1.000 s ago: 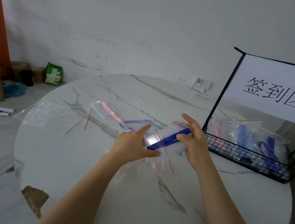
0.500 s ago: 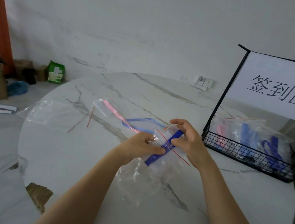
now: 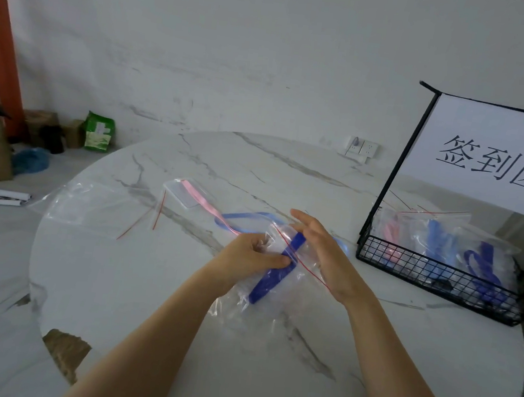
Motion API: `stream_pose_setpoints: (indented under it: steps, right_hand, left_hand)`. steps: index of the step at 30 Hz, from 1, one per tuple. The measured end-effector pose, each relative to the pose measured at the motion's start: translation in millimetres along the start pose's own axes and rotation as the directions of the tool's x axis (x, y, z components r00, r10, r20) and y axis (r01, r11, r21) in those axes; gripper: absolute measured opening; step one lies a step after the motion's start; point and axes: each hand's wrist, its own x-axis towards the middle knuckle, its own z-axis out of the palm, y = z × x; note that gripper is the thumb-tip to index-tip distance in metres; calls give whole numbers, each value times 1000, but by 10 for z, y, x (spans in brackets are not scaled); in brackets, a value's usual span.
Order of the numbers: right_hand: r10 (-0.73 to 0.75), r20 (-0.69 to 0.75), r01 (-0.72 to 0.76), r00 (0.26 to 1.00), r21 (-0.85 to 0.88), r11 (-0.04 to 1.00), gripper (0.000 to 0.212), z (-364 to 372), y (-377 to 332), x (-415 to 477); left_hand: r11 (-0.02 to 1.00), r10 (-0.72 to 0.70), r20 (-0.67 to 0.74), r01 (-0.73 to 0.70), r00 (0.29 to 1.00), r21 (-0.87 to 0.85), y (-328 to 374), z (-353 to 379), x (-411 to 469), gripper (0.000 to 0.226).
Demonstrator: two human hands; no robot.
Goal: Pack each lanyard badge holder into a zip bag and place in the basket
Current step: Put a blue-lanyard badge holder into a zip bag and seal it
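Observation:
My left hand point(image 3: 249, 257) pinches a clear zip bag point(image 3: 261, 309) with a red seal line near its mouth, above the marble table point(image 3: 144, 299). A dark blue lanyard point(image 3: 273, 276) lies folded inside the bag and pokes out at the mouth. My right hand point(image 3: 325, 258) is flat with straight fingers against the bag's right side. A pink lanyard with a clear badge holder point(image 3: 189, 195) and a light blue lanyard point(image 3: 245, 217) lie on the table behind my hands. The black wire basket point(image 3: 440, 280) at the right holds several packed bags.
Spare clear zip bags point(image 3: 99, 209) lie at the table's left. A white sign point(image 3: 493, 159) with black characters stands on the basket's frame. On the floor at left are boxes, a green packet point(image 3: 98, 132) and papers. The table's near edge curves at lower left.
The blue lanyard has slid deeper into the bag. My right hand has let go of it and opened flat beside the bag. My left hand still pinches the bag's mouth.

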Motion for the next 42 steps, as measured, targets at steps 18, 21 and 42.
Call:
stream_pose_setpoints:
  steps: [18,21,42]
  right_hand:
    - [-175,-372,220,912,81,972,19,40,-38,10]
    - [-248,-404,313,881,103,944,14,58,-87,-21]
    - [-48,-263,116,964,252,961,27,22,-72,19]
  left_hand:
    - [746,236,-251,-341,939,-572,106,-245,-91,23]
    - [741,288,-252,-381,924,-553,137,-299,-111,35]
    - [646,89,-65,-107,994,-756,68,-245,-57,33]
